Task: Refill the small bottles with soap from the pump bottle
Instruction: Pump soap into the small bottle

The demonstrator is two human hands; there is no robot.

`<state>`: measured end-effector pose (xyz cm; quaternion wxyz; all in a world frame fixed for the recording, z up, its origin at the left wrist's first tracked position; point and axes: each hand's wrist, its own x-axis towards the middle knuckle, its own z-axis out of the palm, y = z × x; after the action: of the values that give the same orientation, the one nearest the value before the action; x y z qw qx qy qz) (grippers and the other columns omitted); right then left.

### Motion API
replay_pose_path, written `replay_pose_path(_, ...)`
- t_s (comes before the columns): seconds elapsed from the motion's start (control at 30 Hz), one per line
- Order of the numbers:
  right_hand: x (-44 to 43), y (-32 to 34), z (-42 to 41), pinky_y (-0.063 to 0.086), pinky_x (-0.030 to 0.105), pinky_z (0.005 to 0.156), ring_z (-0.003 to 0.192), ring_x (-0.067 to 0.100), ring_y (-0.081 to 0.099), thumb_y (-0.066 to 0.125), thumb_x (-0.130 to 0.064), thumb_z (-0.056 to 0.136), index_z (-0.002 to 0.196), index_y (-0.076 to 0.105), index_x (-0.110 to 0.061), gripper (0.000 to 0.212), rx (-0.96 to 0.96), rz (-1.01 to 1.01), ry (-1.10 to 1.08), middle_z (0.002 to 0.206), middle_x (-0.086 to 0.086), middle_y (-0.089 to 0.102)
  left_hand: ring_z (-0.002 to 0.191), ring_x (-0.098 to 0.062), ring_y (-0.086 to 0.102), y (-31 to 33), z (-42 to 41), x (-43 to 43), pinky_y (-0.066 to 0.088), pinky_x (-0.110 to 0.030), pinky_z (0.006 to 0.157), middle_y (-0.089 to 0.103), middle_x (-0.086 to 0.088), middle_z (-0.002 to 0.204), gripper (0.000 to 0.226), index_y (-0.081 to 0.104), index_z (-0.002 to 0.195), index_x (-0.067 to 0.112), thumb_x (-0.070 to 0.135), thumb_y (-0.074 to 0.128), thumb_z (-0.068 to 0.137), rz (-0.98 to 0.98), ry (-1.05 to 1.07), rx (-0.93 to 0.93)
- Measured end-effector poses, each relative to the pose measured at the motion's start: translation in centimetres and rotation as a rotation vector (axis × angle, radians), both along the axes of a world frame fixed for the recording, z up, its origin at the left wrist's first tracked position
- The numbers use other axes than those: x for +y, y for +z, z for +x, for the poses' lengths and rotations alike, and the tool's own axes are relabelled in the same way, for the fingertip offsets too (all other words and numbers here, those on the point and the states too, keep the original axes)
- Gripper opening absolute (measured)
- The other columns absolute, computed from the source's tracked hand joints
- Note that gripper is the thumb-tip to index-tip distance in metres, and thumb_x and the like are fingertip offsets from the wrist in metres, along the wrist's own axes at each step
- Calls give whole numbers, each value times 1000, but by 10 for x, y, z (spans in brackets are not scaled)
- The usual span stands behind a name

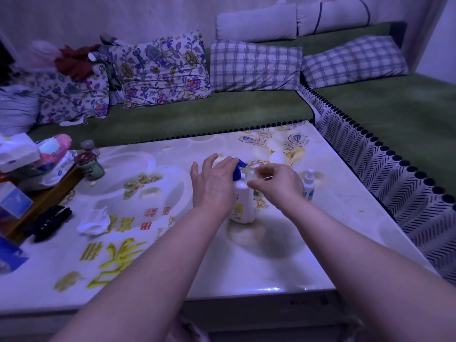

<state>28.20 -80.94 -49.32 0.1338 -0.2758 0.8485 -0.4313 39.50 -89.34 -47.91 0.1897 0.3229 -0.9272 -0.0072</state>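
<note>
Presently the pump bottle [243, 198] is standing on the table [246, 267], the left hand [212, 183] pressing its blue head with fingers straight and spread, the right hand [275, 185] pinching a small clear bottle [254, 172] at its nozzle, where slight misalignment is risking spilled soap; a spray bottle [308, 182] is standing just right of it.
</note>
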Motion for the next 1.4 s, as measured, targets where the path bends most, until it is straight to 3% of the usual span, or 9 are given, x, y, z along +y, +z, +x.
replay_pose_path(0.23, 0, -1, 0, 50, 41, 95, 94, 9, 67, 74, -35, 71, 83, 62, -37, 17, -27, -55, 24, 84, -18, 66, 144, -16, 13, -2, 1, 0, 6, -49, 114, 36, 18, 147, 68, 34, 139, 31, -2, 47, 80, 16, -9, 37)
replay_pose_path(0.43, -1, -2, 0, 51, 39, 93, 95, 9, 67, 75, -38, 70, 91, 66, -35, 24, -26, -51, 17, 97, -16, 71, 144, -16, 12, 2, 1, 0, 7, -50, 115, 34, 16, 149, 69, 34, 140, 31, -1, 47, 80, 34, -5, 21)
replay_pose_path(0.6, -2, -4, 0, 52, 38, 93, 96, 10, 67, 75, -37, 69, 95, 68, -33, 27, -52, -38, 1, 95, -15, 71, 143, -15, 12, 3, 2, -1, 7, -49, 115, 34, 17, 149, 69, 33, 140, 31, 3, 51, 80, 41, -5, 11)
replay_pose_path(1.03, -2, -7, 0, 53, 42, 91, 91, 13, 67, 74, -34, 66, 74, 61, -34, 15, -98, -64, -4, 81, -17, 69, 143, -15, 14, 3, 1, -1, 7, -50, 115, 35, 18, 148, 68, 35, 139, 32, 1, 50, 79, 53, -9, 26)
replay_pose_path(1.4, -5, -6, 2, 54, 43, 90, 90, 12, 67, 76, -34, 62, 86, 67, -30, 26, -130, -100, -7, 84, -16, 70, 143, -14, 14, 2, 2, 0, 6, -50, 114, 34, 17, 148, 69, 34, 139, 32, 2, 52, 81, 56, -6, 22)
